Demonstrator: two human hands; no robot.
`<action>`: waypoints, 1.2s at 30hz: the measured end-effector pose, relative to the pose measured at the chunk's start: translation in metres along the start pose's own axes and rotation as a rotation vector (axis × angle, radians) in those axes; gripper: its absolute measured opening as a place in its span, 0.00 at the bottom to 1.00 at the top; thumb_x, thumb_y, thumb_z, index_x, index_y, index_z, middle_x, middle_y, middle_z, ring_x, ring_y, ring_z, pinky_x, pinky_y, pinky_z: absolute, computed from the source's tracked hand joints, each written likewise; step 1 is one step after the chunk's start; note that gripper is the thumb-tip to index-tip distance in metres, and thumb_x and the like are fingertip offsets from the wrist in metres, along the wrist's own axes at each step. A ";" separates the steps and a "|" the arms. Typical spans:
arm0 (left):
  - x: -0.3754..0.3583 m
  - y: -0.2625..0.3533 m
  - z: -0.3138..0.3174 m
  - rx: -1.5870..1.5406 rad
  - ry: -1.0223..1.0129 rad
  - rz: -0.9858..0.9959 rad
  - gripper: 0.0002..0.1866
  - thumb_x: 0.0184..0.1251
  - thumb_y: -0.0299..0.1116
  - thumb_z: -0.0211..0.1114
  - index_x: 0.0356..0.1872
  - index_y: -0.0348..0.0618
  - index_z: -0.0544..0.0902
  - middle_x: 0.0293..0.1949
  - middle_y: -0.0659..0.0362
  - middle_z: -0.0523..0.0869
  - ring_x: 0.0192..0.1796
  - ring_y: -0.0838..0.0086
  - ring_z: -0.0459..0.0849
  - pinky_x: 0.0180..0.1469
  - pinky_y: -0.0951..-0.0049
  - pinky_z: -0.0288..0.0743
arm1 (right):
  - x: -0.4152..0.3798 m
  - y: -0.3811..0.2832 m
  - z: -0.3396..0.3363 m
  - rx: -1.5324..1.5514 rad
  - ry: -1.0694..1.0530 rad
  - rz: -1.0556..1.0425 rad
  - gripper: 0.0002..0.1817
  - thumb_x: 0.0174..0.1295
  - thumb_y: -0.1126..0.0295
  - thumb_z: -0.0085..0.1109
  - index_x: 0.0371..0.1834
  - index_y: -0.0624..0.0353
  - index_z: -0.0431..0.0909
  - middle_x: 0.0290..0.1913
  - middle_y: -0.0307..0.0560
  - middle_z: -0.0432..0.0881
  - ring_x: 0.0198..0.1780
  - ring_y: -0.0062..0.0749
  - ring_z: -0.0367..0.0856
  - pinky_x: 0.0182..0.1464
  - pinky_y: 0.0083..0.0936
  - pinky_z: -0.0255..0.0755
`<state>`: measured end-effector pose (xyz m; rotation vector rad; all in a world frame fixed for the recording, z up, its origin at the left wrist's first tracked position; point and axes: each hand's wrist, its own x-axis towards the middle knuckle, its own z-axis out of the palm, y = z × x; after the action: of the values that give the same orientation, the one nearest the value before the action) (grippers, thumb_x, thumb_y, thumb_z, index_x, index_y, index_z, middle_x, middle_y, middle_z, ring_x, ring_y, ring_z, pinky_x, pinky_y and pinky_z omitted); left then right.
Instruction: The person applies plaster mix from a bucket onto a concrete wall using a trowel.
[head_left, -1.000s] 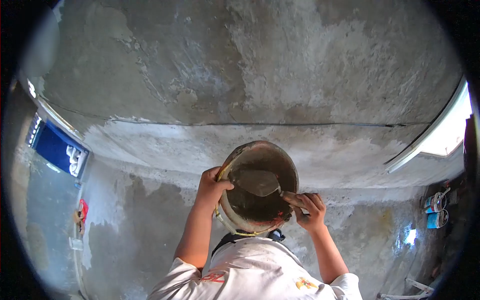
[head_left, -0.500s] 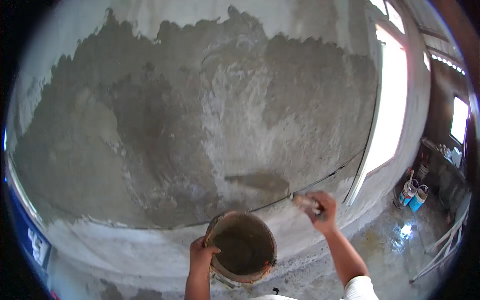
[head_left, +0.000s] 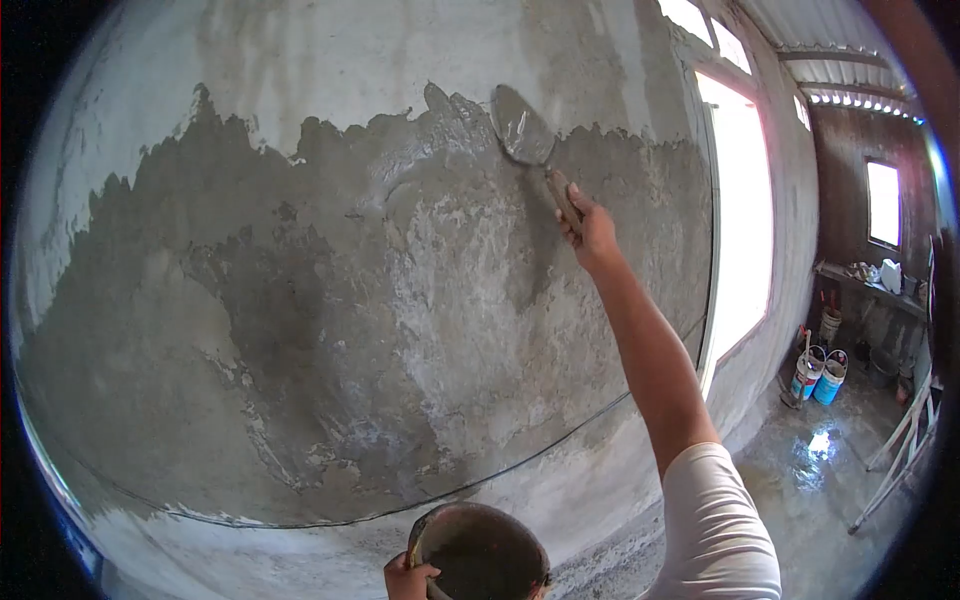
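My right hand (head_left: 588,228) grips the handle of a trowel (head_left: 522,126), its arm stretched up toward the wall. The blade lies against the wall at the ragged upper edge of the grey wet plaster (head_left: 630,200). At the bottom of the view, my left hand (head_left: 408,578) holds the rim of a bucket (head_left: 425,528), thumb over the edge. Inside the bucket it is dark, with grey smears on the wall of it. Paler bare wall (head_left: 350,60) shows above the plaster.
A thin dark line or cord (head_left: 400,508) runs along the plaster's lower edge. To the right is a bright window opening (head_left: 740,210). Two buckets (head_left: 828,378) stand on the wet floor (head_left: 800,480), near a shelf (head_left: 880,290) and some white metal poles (head_left: 890,455).
My right hand has swung the trowel from beside the bucket up to the plaster's top edge. The view has tilted upward, and the bucket in my left hand sits lower in it.
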<state>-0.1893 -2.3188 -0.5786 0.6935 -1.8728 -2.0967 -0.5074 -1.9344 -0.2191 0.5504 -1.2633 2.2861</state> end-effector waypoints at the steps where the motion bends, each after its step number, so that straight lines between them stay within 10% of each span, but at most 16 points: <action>1: -0.004 0.007 0.001 0.004 -0.040 0.041 0.20 0.49 0.18 0.64 0.47 0.33 0.85 0.34 0.54 0.85 0.31 0.63 0.80 0.36 0.63 0.75 | 0.005 0.005 0.000 0.025 0.010 0.058 0.18 0.73 0.51 0.61 0.36 0.56 0.80 0.28 0.39 0.78 0.25 0.22 0.72 0.27 0.22 0.63; 13: 0.015 -0.010 -0.017 0.020 0.135 0.148 0.20 0.38 0.16 0.65 0.40 0.28 0.87 0.34 0.54 0.89 0.34 0.65 0.85 0.36 0.63 0.76 | -0.074 0.039 -0.050 0.200 -0.107 0.213 0.20 0.79 0.47 0.46 0.47 0.53 0.77 0.25 0.36 0.73 0.20 0.17 0.63 0.20 0.16 0.55; 19: 0.017 -0.029 -0.022 -0.047 0.073 0.194 0.19 0.37 0.16 0.65 0.38 0.27 0.85 0.35 0.54 0.89 0.34 0.64 0.84 0.37 0.64 0.76 | 0.009 0.004 0.006 0.194 -0.140 0.118 0.21 0.78 0.44 0.49 0.43 0.52 0.75 0.24 0.36 0.73 0.19 0.20 0.64 0.20 0.20 0.56; 28: 0.000 -0.032 -0.024 0.159 0.159 0.073 0.19 0.36 0.20 0.68 0.37 0.27 0.85 0.34 0.53 0.89 0.33 0.65 0.84 0.37 0.65 0.76 | -0.076 0.060 -0.011 0.074 -0.241 0.381 0.22 0.76 0.44 0.53 0.40 0.54 0.77 0.23 0.36 0.73 0.19 0.21 0.67 0.20 0.21 0.59; 36: -0.008 -0.020 -0.016 0.128 0.188 0.099 0.18 0.35 0.18 0.65 0.35 0.29 0.84 0.32 0.55 0.88 0.31 0.66 0.82 0.35 0.65 0.74 | -0.008 0.012 0.012 0.069 -0.104 0.085 0.23 0.76 0.47 0.54 0.35 0.56 0.76 0.22 0.38 0.72 0.19 0.22 0.66 0.20 0.25 0.59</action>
<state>-0.1717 -2.3255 -0.5982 0.7794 -1.9070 -1.7974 -0.5063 -1.9515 -0.2256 0.6594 -1.2834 2.4066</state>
